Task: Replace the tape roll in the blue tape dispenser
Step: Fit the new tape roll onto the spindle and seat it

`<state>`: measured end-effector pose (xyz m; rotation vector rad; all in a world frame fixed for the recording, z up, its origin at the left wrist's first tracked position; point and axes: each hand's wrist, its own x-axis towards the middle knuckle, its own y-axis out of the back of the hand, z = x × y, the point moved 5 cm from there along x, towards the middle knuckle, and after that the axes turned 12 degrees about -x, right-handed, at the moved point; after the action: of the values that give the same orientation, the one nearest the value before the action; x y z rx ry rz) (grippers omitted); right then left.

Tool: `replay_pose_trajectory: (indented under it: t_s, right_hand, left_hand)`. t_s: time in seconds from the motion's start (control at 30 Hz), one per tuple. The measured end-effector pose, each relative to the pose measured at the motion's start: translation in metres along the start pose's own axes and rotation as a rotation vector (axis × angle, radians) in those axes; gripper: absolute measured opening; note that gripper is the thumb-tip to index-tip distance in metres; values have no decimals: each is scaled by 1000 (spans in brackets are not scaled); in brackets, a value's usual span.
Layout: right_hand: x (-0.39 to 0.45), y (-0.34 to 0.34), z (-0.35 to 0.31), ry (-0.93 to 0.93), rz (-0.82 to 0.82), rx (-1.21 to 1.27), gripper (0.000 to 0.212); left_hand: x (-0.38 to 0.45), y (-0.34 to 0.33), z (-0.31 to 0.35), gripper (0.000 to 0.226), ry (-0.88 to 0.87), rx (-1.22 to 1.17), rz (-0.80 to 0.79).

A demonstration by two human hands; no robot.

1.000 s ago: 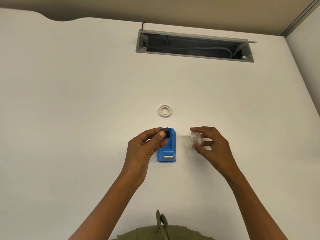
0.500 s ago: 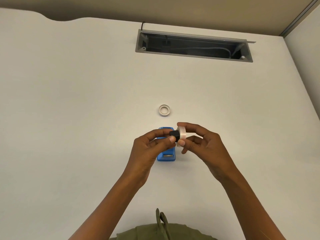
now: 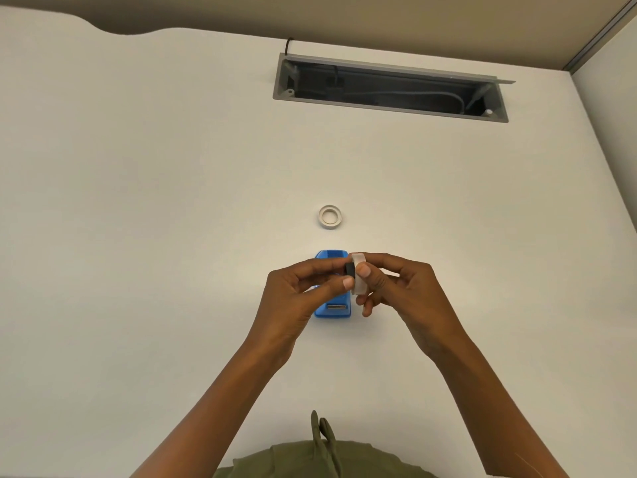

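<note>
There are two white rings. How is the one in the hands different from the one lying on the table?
The clear, whitish tape roll stands on edge, pinched in the right hand; the small white ring lies flat on the white table, untouched. A black hub, held by the left hand, sits at the held roll's hole; the lying ring's hole is empty. Both are round and pale.

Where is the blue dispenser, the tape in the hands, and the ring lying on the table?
Dispenser (image 3: 332, 310): head view, its near end.
Tape (image 3: 359, 274): head view, its outer rim.
Ring (image 3: 330, 216): head view, its rim.
</note>
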<state>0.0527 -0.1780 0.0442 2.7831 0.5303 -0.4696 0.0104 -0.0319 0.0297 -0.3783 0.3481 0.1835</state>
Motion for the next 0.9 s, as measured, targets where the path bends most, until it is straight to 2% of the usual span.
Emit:
replay_pose_trajectory:
  t_s: [0.33, 0.47, 0.7, 0.9]
  right_hand:
    - [3, -7, 8, -23, 3, 31, 37]
    - [4, -11, 12, -13, -9, 30, 53]
    - [-2, -14, 26, 19, -115, -225, 54]
    - [-2, -13, 26, 103, -17, -389, 57]
  left_hand:
    - [-2, 4, 0, 29, -33, 16, -80]
    - [-2, 10, -5, 24, -28, 67, -14]
    - [-19, 15, -21, 21, -132, 204, 143]
    - [-22, 13, -30, 22, -196, 292, 134]
